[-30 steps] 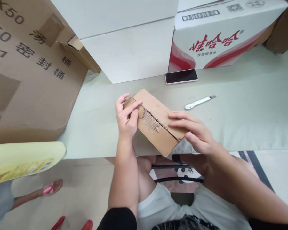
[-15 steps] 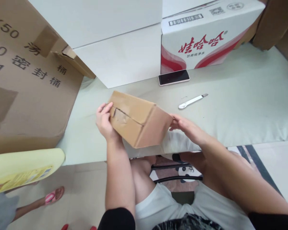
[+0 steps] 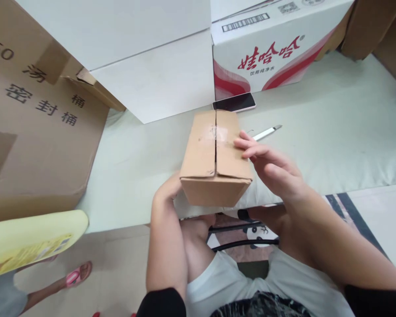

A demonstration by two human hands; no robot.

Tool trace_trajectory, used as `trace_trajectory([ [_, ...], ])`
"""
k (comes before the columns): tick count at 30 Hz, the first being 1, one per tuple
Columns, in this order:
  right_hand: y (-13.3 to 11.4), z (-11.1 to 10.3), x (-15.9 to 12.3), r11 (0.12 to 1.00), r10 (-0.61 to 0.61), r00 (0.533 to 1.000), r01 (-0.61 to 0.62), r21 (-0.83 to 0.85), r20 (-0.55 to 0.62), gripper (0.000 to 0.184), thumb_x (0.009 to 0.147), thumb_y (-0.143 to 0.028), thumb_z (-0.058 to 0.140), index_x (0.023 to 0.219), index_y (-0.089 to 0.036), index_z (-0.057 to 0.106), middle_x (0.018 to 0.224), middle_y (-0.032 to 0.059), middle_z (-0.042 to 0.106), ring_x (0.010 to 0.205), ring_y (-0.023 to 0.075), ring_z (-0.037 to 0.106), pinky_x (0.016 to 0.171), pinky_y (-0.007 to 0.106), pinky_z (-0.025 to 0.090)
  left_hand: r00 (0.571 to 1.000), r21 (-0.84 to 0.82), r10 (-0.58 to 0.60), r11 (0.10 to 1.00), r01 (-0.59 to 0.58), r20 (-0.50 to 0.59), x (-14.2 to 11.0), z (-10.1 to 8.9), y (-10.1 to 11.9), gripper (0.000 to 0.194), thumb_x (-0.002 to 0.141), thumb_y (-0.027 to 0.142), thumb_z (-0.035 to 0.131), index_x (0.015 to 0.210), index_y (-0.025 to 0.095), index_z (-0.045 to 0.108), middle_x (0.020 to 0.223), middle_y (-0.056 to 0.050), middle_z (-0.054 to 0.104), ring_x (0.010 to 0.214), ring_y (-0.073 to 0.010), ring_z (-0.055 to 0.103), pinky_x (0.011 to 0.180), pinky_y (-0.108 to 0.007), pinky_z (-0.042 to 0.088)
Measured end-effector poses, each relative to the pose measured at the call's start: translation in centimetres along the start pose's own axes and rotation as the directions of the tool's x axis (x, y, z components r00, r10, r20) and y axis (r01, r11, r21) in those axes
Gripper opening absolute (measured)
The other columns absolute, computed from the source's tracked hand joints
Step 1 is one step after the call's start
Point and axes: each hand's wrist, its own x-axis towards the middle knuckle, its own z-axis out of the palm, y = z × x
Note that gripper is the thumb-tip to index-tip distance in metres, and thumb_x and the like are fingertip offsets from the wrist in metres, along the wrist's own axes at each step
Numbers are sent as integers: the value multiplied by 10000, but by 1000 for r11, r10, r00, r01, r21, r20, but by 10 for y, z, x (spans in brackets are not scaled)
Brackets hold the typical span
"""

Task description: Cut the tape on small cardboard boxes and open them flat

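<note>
A small brown cardboard box [image 3: 199, 152] is in front of me, tilted, its two top flaps meeting at a narrow seam with a piece of clear tape across it. My left hand [image 3: 174, 186] reaches under its left side and supports it; the fingers are hidden behind the box. At the right edge of the top, my right hand [image 3: 270, 165] has its fingers stretched out, the tips at or touching the flap. Just beyond those fingers lies a white craft knife [image 3: 267, 133] with its blade out, its handle partly covered by the hand.
A phone [image 3: 237, 102] lies behind the box, against a white and red water carton [image 3: 267, 61]. A large white box [image 3: 158, 88] stands at the back, a big brown carton [image 3: 53, 149] at left. A yellow bottle-like object [image 3: 36, 240] juts in below. Another person's foot [image 3: 84, 270] shows lower left.
The box has turned so its seam points away from me. My left hand has gone from its upper left edge to underneath, and my right hand from its side to the top edge.
</note>
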Motion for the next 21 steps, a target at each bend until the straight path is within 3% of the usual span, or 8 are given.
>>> trace_trajectory([
  [2, 0, 2, 2, 996, 31, 999, -33, -86, -21, 219, 999, -471, 599, 1108, -335, 731, 1347, 2, 742, 1574, 274, 400, 1308, 561, 322, 997, 28, -69, 997, 69, 19, 4, -2, 0, 427, 659, 599, 877, 838, 229, 758, 902, -107, 793, 897, -336, 759, 734, -458, 663],
  [4, 2, 5, 5, 984, 28, 999, -32, -178, -22, 188, 1000, -439, 604, 1000, -295, 726, 1165, 31, 795, 1454, 284, 558, 1269, 576, 386, 994, 11, -53, 998, 54, -99, 8, -4, 1, 483, 793, 659, 740, 1002, 223, 749, 1070, -126, 784, 1047, -327, 745, 864, -472, 650],
  [7, 5, 10, 9, 961, -50, 998, 58, -269, 36, 150, 998, -368, 604, 937, -275, 706, 1032, 13, 795, 1222, 233, 709, 1251, 544, 421, 956, -46, 175, 981, -191, -235, 9, -2, 7, 597, 880, 726, 602, 1278, 284, 656, 1425, -121, 648, 1337, -313, 627, 1022, -475, 593],
  [11, 11, 5, 10, 899, -72, 996, 46, -436, -44, 144, 975, -266, 560, 956, -261, 703, 1052, 36, 780, 1104, 221, 733, 1100, 478, 548, 876, 101, 476, 871, -481, 71, 4, 8, 19, 596, 929, 729, 556, 1326, 296, 657, 1618, -118, 462, 1522, -347, 440, 1193, -540, 458],
  [13, 16, -3, 9, 766, -24, 976, -122, -631, -217, 199, 945, -221, 521, 982, -246, 714, 1074, 75, 764, 1057, 249, 732, 960, 455, 595, 853, 146, 491, 844, -516, 176, 3, 11, 22, 573, 964, 702, 521, 1304, 270, 684, 1625, -130, 447, 1538, -351, 415, 1247, -567, 385],
  [16, 30, -19, 6, 424, 184, 925, -380, -822, -333, 339, 898, -225, 532, 1176, -228, 726, 1318, 145, 689, 1139, 329, 700, 904, 500, 603, 866, 132, 480, 858, -497, 137, 3, 11, 22, 526, 984, 668, 518, 1282, 275, 704, 1590, -127, 485, 1523, -335, 438, 1245, -565, 392],
  [18, 40, -27, 4, 239, 344, 882, -415, -878, -323, 492, 874, -210, 554, 1350, -231, 674, 1516, 171, 568, 1263, 392, 639, 938, 556, 599, 873, 120, 476, 866, -486, 104, 4, 9, 20, 497, 985, 652, 531, 1268, 287, 713, 1570, -118, 508, 1512, -328, 453, 1238, -562, 404],
  [21, 51, -34, 6, 147, 422, 851, -406, -902, -314, 577, 886, -157, 505, 1442, -249, 626, 1550, 162, 539, 1287, 393, 619, 969, 560, 593, 876, 114, 470, 870, -480, 104, 3, 8, 19, 495, 986, 657, 528, 1268, 296, 715, 1576, -108, 508, 1512, -319, 456, 1241, -554, 405],
])
